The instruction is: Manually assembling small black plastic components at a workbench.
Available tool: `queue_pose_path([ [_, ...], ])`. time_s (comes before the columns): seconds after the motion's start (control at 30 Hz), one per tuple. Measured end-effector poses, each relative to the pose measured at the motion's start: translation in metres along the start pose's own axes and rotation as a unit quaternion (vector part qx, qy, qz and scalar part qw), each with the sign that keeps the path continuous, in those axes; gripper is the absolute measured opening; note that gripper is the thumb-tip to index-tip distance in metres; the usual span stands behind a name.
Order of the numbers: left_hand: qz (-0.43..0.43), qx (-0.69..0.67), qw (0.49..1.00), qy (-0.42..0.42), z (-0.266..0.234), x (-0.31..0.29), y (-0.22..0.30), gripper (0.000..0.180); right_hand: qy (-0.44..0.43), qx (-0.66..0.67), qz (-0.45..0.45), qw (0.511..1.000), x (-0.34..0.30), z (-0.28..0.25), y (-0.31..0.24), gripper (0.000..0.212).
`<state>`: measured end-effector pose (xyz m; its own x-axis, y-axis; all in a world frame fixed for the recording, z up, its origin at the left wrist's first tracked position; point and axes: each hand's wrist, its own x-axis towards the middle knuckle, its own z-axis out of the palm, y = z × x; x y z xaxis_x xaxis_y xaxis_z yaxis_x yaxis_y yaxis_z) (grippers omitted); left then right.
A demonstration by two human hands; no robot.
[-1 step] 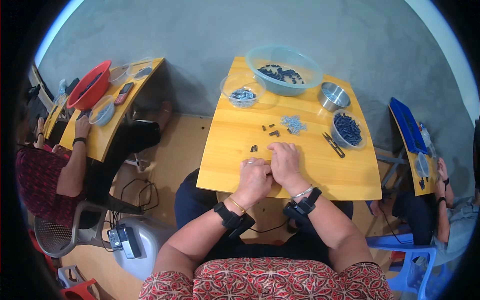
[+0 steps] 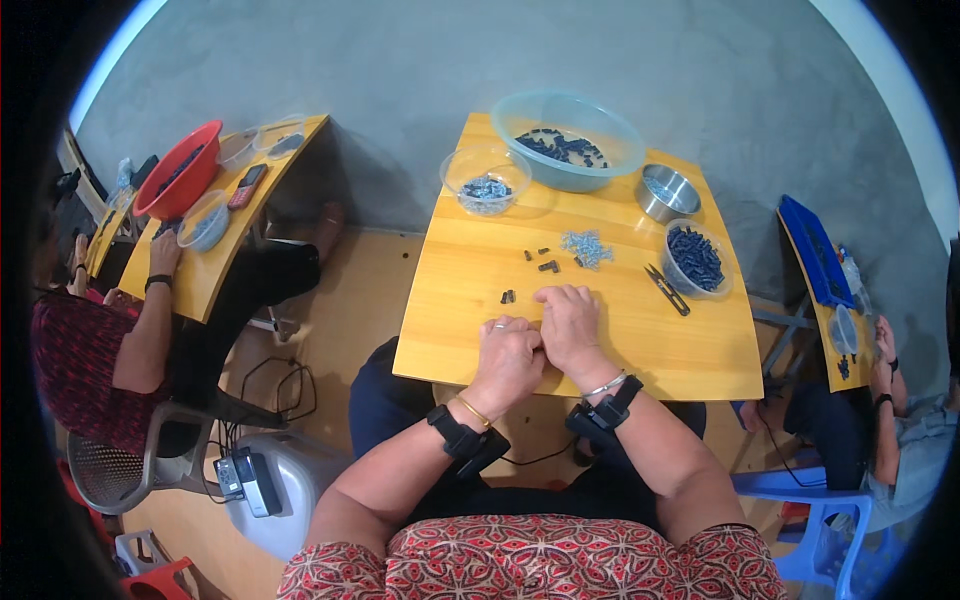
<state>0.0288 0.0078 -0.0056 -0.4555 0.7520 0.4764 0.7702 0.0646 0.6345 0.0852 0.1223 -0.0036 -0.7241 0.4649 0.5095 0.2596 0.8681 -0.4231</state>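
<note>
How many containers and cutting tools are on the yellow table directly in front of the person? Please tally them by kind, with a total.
Light-blue basin: 1
Clear plastic bowls: 2 (left bowl, right bowl)
Metal bowl: 1
Thread snips: 1
Total: 5
</note>
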Motion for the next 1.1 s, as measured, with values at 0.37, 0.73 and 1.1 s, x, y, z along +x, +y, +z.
queue_pose_path([
  [0.37,-0.102,-0.228,0.968,0.009,-0.005,0.004,0.001,0.009,0.024,0.151,0.067,0.986,0.002,-0.012,0.013,0.017],
  [0.73,0.032,-0.078,0.996,0.042,0.004,0.013,-0.001,0.009,0.016,0.129,0.074,0.989,0.003,-0.015,0.018,0.017],
  [1.1,0.054,-0.043,0.996,0.056,0.004,0.009,-0.003,0.006,0.018,0.021,-0.006,1.0,0.003,-0.003,0.008,0.017],
])
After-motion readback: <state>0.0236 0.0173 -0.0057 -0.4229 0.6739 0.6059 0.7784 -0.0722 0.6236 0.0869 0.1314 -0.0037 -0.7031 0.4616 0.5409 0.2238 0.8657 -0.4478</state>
